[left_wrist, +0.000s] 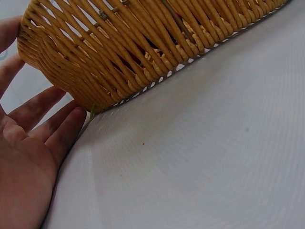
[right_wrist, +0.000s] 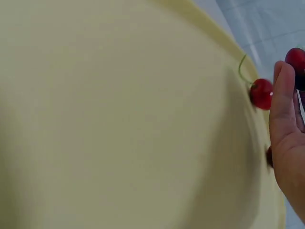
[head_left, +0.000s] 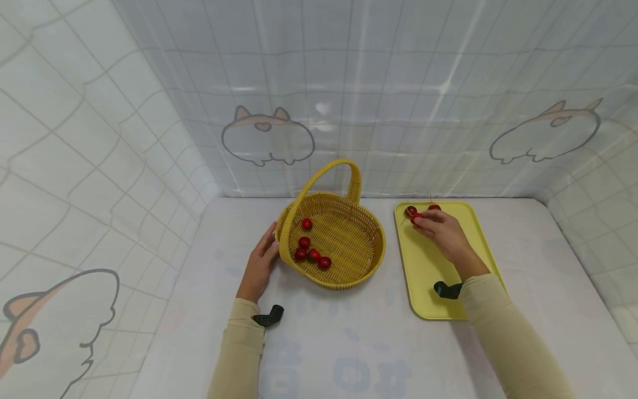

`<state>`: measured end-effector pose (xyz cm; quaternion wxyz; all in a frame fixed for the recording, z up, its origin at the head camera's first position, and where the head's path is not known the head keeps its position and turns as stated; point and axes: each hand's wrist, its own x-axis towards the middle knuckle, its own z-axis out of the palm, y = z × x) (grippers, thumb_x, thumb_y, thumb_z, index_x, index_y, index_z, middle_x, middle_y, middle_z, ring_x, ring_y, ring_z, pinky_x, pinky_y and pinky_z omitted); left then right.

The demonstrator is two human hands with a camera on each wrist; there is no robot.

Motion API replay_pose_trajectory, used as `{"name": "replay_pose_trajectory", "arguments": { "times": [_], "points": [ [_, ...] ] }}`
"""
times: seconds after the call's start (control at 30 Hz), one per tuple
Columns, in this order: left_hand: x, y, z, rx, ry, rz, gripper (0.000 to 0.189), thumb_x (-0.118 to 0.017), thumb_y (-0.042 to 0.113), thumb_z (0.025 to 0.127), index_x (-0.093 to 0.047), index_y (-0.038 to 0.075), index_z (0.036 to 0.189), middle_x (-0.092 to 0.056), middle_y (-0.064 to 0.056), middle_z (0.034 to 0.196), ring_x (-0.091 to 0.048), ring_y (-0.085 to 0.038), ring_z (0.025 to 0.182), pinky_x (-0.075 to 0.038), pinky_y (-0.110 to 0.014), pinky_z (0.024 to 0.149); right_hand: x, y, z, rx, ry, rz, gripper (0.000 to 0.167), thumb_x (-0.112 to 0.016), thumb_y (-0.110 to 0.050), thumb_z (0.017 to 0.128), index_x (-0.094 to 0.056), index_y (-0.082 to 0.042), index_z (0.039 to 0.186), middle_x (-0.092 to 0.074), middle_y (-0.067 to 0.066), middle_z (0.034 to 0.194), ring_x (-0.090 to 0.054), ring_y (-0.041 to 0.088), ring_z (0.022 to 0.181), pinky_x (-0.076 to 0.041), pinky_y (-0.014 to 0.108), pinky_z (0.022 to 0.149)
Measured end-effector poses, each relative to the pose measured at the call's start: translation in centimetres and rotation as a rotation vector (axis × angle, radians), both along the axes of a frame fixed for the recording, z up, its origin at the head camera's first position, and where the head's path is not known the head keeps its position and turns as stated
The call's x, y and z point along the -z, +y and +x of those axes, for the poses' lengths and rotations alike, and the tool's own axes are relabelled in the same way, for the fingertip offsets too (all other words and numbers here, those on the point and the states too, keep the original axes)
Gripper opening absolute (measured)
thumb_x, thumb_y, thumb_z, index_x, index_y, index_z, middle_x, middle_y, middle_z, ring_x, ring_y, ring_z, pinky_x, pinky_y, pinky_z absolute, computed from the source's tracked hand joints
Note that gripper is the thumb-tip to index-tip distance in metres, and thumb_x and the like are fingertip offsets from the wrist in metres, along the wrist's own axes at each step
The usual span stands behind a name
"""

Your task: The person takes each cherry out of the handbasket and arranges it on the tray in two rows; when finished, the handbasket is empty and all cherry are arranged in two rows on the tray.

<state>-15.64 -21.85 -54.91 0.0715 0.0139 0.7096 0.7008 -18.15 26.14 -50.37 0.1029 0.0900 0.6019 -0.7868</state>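
Note:
A yellow wicker basket (head_left: 377,260) with an arched handle holds several red cherries (head_left: 324,262) on the left of its floor. My left hand (head_left: 261,258) rests against the basket's left side. In the left wrist view, the fingers (left_wrist: 45,102) are mostly straight and touch the woven wall. Over the far end of a yellow tray (head_left: 423,277), my right hand (head_left: 445,234) pinches a cherry (right_wrist: 296,59) between thumb and fingers. A stemmed cherry (right_wrist: 261,94) lies on the tray close to the thumb, and a dark cherry (right_wrist: 269,156) is partly hidden behind the hand.
The basket and tray stand side by side on a white-covered table (head_left: 319,343), with a gap between them. Behind the table hangs a pale checked curtain (head_left: 399,111) with animal drawings, and similar sheets close off both sides.

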Motion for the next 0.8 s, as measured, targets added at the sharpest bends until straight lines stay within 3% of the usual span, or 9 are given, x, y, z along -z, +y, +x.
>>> {"name": "replay_pose_trajectory", "arguments": {
  "times": [0.13,0.4,0.6,0.8],
  "points": [
    [0.0,0.0,0.0,0.000,-0.002,0.001,0.060,-0.061,0.053,0.099,-0.041,0.044,0.154,-0.042,0.002,0.161,-0.040,-0.014,0.148,-0.029,-0.042,0.125,0.8,0.2,-0.1,0.008,-0.031,-0.014,0.022,-0.070,-0.008,0.097,-0.057,-0.001,0.113,-0.064,0.005,0.109,-0.074,0.014,0.098,-0.056,0.028,0.097],
    [-0.1,-0.1,0.0,0.006,-0.001,0.003,0.060,-0.059,0.053,0.100,-0.039,0.044,0.155,-0.041,0.002,0.162,-0.039,-0.015,0.149,-0.028,-0.043,0.125,1.3,0.1,-0.3,-0.001,-0.081,0.161,0.032,-0.074,-0.025,0.095,-0.062,-0.007,0.118,-0.076,-0.011,0.094,-0.071,0.008,0.085,-0.060,0.020,0.075],
    [0.1,-0.1,-0.1,0.000,-0.004,-0.009,0.059,-0.059,0.052,0.100,-0.039,0.044,0.155,-0.040,0.002,0.162,-0.039,-0.016,0.150,-0.028,-0.044,0.126,1.0,0.0,-0.5,-0.018,-0.104,0.195,0.032,-0.071,-0.021,0.098,-0.060,-0.003,0.122,-0.075,-0.011,0.093,-0.069,0.009,0.082,-0.060,0.021,0.073],
    [0.2,0.0,-0.1,0.001,0.000,0.004,0.059,-0.059,0.050,0.101,-0.039,0.042,0.156,-0.040,0.001,0.163,-0.038,-0.017,0.150,-0.028,-0.043,0.126,1.8,0.2,-0.8,0.000,-0.109,0.254,0.036,-0.074,-0.023,0.095,-0.060,-0.003,0.122,-0.071,-0.010,0.087,-0.067,0.008,0.075,-0.059,0.019,0.068]
  ]
}}
